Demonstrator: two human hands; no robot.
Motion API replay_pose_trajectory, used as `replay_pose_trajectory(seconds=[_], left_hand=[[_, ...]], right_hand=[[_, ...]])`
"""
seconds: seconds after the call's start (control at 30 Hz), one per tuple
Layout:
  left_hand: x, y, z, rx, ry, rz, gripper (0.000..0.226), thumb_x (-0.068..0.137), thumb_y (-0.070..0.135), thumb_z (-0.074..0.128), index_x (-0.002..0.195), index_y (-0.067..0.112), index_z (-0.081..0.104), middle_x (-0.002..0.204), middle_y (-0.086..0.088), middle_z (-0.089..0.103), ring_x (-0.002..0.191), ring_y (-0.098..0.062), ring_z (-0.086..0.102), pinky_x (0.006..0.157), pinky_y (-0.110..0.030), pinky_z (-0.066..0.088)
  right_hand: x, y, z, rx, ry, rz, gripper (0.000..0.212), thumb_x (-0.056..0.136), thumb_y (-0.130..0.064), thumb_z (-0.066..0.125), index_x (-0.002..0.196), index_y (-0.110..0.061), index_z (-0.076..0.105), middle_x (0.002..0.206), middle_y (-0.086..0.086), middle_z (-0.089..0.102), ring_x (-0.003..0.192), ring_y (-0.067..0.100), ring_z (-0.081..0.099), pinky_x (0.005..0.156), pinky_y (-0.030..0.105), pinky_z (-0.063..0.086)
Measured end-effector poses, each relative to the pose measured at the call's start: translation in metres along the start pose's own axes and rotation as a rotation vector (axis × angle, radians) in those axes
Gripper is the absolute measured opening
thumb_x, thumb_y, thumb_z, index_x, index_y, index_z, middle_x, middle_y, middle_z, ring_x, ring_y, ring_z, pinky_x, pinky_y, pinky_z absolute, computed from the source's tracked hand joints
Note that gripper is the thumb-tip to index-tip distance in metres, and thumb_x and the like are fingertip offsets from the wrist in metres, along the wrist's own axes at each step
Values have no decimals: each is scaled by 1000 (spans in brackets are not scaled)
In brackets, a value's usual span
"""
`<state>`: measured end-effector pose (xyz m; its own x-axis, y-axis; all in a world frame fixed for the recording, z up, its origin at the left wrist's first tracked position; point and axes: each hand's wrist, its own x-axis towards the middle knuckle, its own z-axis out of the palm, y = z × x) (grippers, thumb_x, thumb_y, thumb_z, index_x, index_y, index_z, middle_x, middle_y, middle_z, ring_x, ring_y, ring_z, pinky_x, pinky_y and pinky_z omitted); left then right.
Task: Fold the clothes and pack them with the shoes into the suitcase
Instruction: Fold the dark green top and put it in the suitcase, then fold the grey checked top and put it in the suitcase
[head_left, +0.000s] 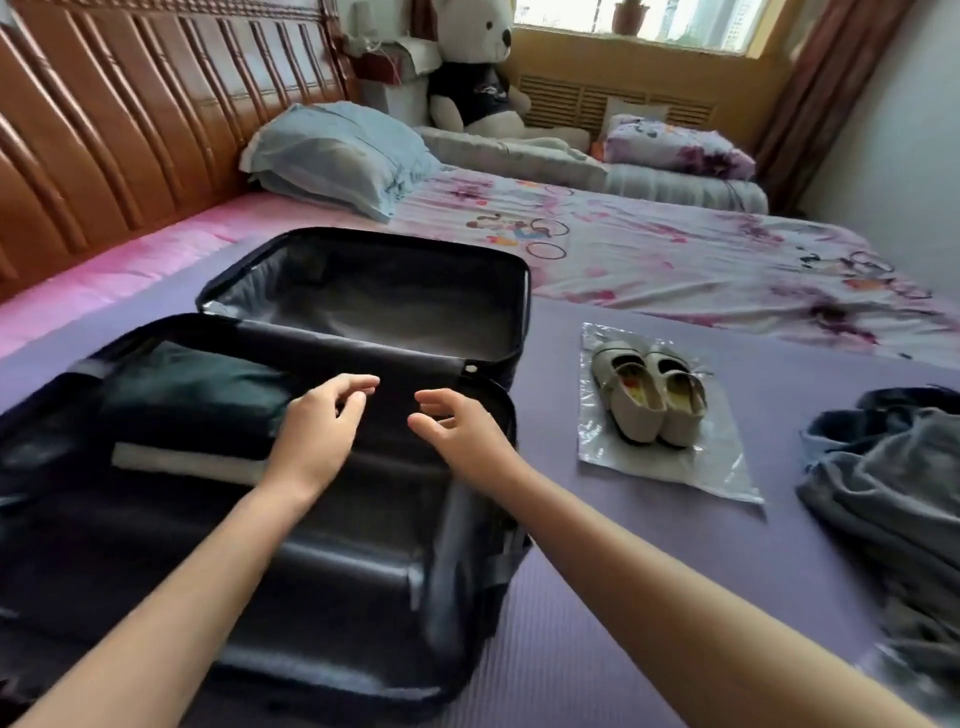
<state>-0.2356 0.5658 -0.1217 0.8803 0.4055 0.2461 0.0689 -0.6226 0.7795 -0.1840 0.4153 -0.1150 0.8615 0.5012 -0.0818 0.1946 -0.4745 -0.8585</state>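
Observation:
A black suitcase (498, 415) lies open on the purple mat, its far half lined in grey. In the near half sits a folded dark green garment (197, 395) with a white strip in front of it. My left hand (317, 431) and my right hand (457, 431) hover side by side over the near half, fingers loosely curled, holding nothing. To the right, a pair of cream shoes (649, 400) stands on a clear plastic bag (722, 467). A crumpled grey and blue pile of clothes (883, 483) lies at the far right.
A purple mat (649, 571) covers the near part of the bed, with a floral sheet (675, 249) beyond. A blue pillow (337, 156), a wooden headboard (130, 130) and a white teddy bear (478, 78) stand at the back.

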Motion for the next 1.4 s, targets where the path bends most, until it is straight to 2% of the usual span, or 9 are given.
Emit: replay_pose_trajectory(seconds=[0.1, 0.33, 0.63, 0.77, 0.93, 1.03, 1.17, 1.27, 1.4], left_hand=[[-34, 56, 56, -92, -90, 64, 25, 95, 12, 49, 109, 23, 67, 98, 11, 68, 94, -2, 61, 76, -5, 40], [-90, 137, 195, -97, -432, 30, 24, 93, 7, 52, 112, 11, 66, 108, -2, 68, 106, -16, 62, 90, -24, 42], [-155, 196, 296, -142, -685, -2, 20, 93, 10, 54, 107, 19, 66, 102, 3, 67, 95, -9, 61, 69, -6, 36], [-159, 196, 313, -142, -705, -27, 18, 93, 11, 54, 99, 26, 62, 99, 5, 68, 95, -9, 63, 73, -10, 39], [-155, 201, 328, -242, -702, -123, 19, 96, 12, 49, 96, 26, 62, 103, -2, 69, 93, -12, 65, 73, -21, 46], [-152, 212, 334, -450, -649, -310, 17, 98, 14, 45, 107, 17, 59, 113, -10, 65, 92, -17, 64, 75, -29, 50], [-152, 223, 336, -635, -634, -516, 36, 96, 37, 46, 128, 21, 45, 123, -8, 54, 106, -23, 58, 81, -40, 52], [-149, 222, 331, -695, -695, -625, 40, 90, 55, 44, 119, 28, 48, 118, -5, 58, 108, -26, 59, 84, -44, 53], [-157, 203, 326, -518, -618, -543, 34, 88, 22, 64, 119, 12, 55, 108, -15, 64, 83, -20, 63, 60, -24, 51]], right_hand=[[-50, 38, -56, -59, 4, 29, 36, 94, -25, 57, 128, -14, 57, 124, 3, 63, 108, 15, 60, 93, 23, 43], [-160, 164, -212, -165, 402, 286, 27, 92, -19, 56, 116, -12, 65, 117, 5, 66, 112, 19, 58, 96, 32, 45], [-228, 283, -334, -727, 607, 558, 66, 93, -33, 55, 150, -21, 23, 159, 2, 15, 143, 24, 16, 115, 33, 19], [-212, 303, -363, -864, 641, 546, 62, 95, -35, 52, 149, -24, 25, 158, 3, 16, 144, 25, 12, 116, 36, 19], [-198, 306, -364, -756, 825, 378, 16, 86, -18, 63, 102, -17, 66, 107, 6, 67, 110, 25, 54, 103, 35, 28], [-212, 293, -340, -602, 886, 220, 6, 82, -13, 67, 88, -15, 67, 87, 4, 70, 91, 23, 61, 101, 37, 33], [-236, 266, -284, -372, 742, 16, 7, 83, -19, 69, 90, -18, 69, 85, -4, 70, 83, 9, 58, 102, 35, 37], [-253, 251, -236, -278, 610, -51, 8, 80, -22, 67, 89, -23, 68, 85, -9, 69, 82, 6, 57, 91, 26, 41], [-272, 251, -184, -440, 479, -140, 19, 70, -29, 64, 88, -30, 56, 77, -14, 66, 75, 1, 61, 96, 23, 38]])
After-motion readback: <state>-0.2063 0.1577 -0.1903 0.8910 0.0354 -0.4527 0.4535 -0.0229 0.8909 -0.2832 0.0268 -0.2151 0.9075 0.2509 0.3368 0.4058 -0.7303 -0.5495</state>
